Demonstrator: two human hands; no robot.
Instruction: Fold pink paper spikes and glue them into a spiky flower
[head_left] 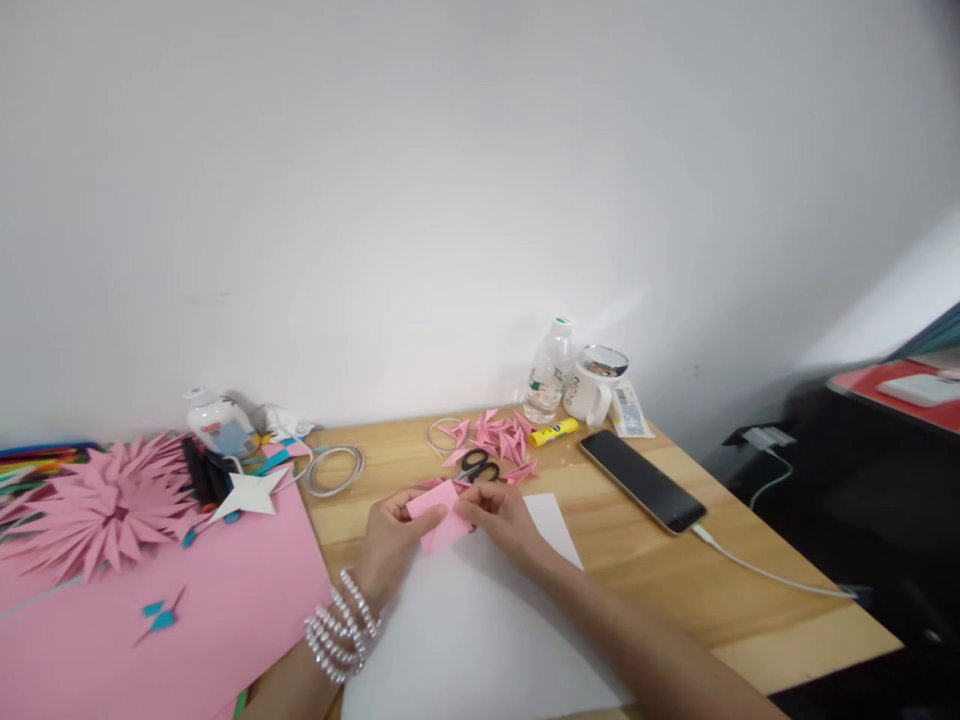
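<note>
Both my hands meet over a white sheet (480,630) on the wooden desk (660,580). My left hand (390,545), with bead bracelets at the wrist, pinches the left edge of a small pink paper piece (437,515). My right hand (499,515) pinches the same pink paper piece from the right, fingers curled. Black-handled scissors (478,465) lie just beyond my fingers, next to a pile of folded pink paper points (495,437).
A large pink paper flower (105,505) and pink sheets (150,620) fill the left. A white paper star (251,493), markers, a coiled cable (334,470), a yellow glue stick (553,432), a bottle (547,372), a mug (596,385) and a charging phone (641,480) lie around.
</note>
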